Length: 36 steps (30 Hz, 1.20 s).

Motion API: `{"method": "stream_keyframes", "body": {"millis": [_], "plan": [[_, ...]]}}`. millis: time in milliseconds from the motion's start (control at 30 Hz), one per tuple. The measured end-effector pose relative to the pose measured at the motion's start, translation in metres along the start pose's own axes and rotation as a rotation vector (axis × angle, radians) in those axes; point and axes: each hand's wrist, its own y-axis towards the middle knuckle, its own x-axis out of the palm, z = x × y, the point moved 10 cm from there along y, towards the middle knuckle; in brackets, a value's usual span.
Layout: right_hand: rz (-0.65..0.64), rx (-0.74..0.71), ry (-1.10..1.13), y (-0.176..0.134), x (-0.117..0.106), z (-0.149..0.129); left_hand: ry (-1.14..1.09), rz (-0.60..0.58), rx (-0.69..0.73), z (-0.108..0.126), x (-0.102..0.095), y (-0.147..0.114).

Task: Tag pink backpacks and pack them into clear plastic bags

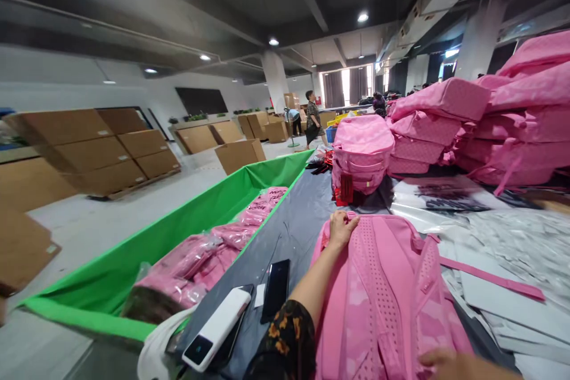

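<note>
A pink backpack (387,297) lies back-side up on the dark table (294,231) in front of me, its padded straps facing up. My left hand (341,227) grips the far top edge of the backpack, fingers curled over it. My right hand (449,361) rests on the backpack's near lower part at the bottom edge of the view; only part of it shows.
Another pink backpack (361,153) stands upright farther along, with stacked pink bags (490,124) to the right. A green bin (209,214) on the left holds bagged pink backpacks. Two phones (218,326) (276,288) lie near me. Clear plastic bags (503,249) cover the right. Cardboard boxes (102,148) and a person (313,119) stand beyond.
</note>
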Motion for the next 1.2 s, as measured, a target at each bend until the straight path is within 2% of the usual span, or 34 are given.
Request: {"method": "stream_keyframes", "body": {"millis": [67,133,167,233,300,400,500,567,633,700,767,833,967,1033,1100,1167,1200], "plan": [[0.152,0.200,0.013,0.011,-0.065,0.037,0.058,0.015,0.045,0.011,-0.008,0.002],[0.342,0.460,-0.069,0.023,-0.122,0.086,0.120,0.020,0.123,0.031,-0.005,0.000],[0.375,0.591,-0.095,0.029,-0.137,0.111,0.158,-0.016,0.194,0.044,0.005,-0.003],[0.358,0.817,-0.053,0.042,-0.142,0.154,0.228,-0.187,0.366,0.072,0.044,-0.017],[0.361,0.880,-0.043,0.058,-0.139,0.172,0.262,-0.415,0.495,0.090,0.092,-0.039],[0.505,0.777,-0.138,0.075,-0.149,0.152,0.252,-0.642,0.538,0.096,0.145,-0.065],[0.663,0.553,-0.219,0.075,-0.166,0.103,0.177,-0.729,0.559,0.094,0.170,-0.081],[0.677,0.363,-0.309,0.076,-0.168,0.069,0.104,-0.722,0.551,0.089,0.172,-0.086],[0.602,0.210,-0.405,0.079,-0.157,0.043,0.067,-0.703,0.533,0.082,0.169,-0.091],[0.520,0.099,-0.465,0.081,-0.141,0.024,0.081,-0.694,0.538,0.078,0.164,-0.094],[0.516,0.039,-0.508,0.079,-0.134,0.004,0.101,-0.694,0.557,0.079,0.161,-0.095],[0.600,0.038,-0.563,0.071,-0.139,-0.017,0.130,-0.688,0.567,0.081,0.160,-0.090],[0.800,0.144,-0.590,0.047,-0.161,-0.046,0.178,-0.678,0.551,0.080,0.165,-0.076],[0.875,0.242,-0.461,0.032,-0.176,-0.040,0.204,-0.703,0.539,0.079,0.167,-0.076],[0.912,0.399,-0.299,0.017,-0.189,-0.020,0.204,-0.663,0.555,0.088,0.160,-0.080],[0.871,0.525,-0.204,0.012,-0.197,-0.004,0.151,-0.566,0.648,0.112,0.149,-0.089],[0.835,0.538,-0.190,0.015,-0.201,-0.002,0.117,-0.546,0.725,0.128,0.146,-0.097]]}}
